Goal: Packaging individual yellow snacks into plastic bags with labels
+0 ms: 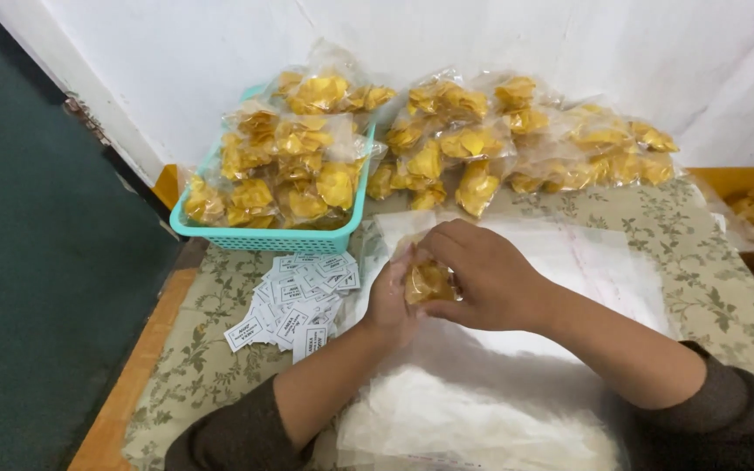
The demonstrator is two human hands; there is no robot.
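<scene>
Both my hands meet over the middle of the table around a small clear bag of yellow chips (428, 283). My left hand (389, 301) cups the bag from the left and below. My right hand (482, 272) closes over it from the top and right, fingers curled. Under my hands lies a stack of empty clear plastic bags (569, 262), spreading toward my body. Just left of my left hand is a loose pile of small white paper labels (297, 301).
A teal plastic basket (265, 237) heaped with filled chip bags stands at the back left. More filled bags (525, 139) are piled against the white wall. The table has a floral cloth (700, 253) and a wooden edge (133, 375); dark floor lies to the left.
</scene>
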